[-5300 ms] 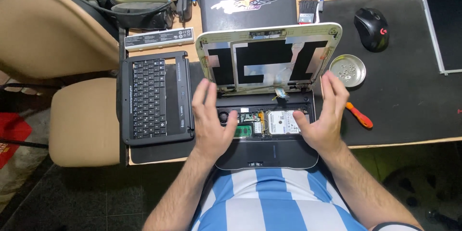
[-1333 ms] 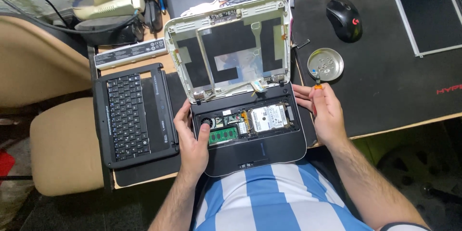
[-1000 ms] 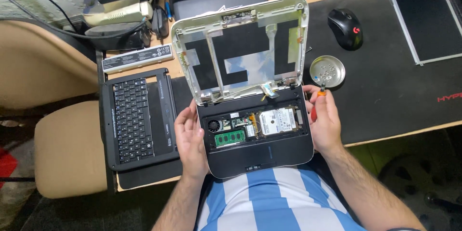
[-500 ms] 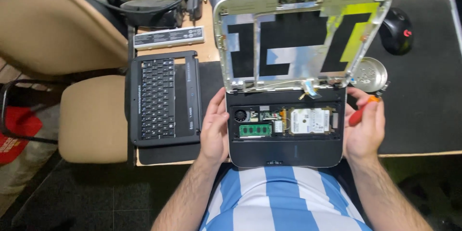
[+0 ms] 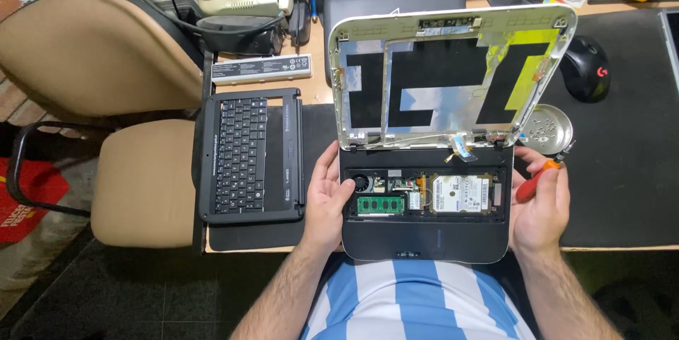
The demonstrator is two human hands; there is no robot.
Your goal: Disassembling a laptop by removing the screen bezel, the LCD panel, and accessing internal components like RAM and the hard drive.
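A small opened laptop lies at the desk's front edge with its keyboard removed, so a green memory stick, a fan and a silver hard drive show. Its white lid shell stands upright with no screen in it. My left hand grips the left side of the base, thumb on the open bay's edge. My right hand rests against the right side and holds a red-handled screwdriver.
The removed black keyboard panel lies to the left on the black desk mat. A round metal dish with screws, a black mouse, a long battery and a beige chair surround the work.
My right hand picked the screwdriver up off the mat and came back to the laptop's right side. My left hand shifted from the open bay to the left edge. The view moved closer.
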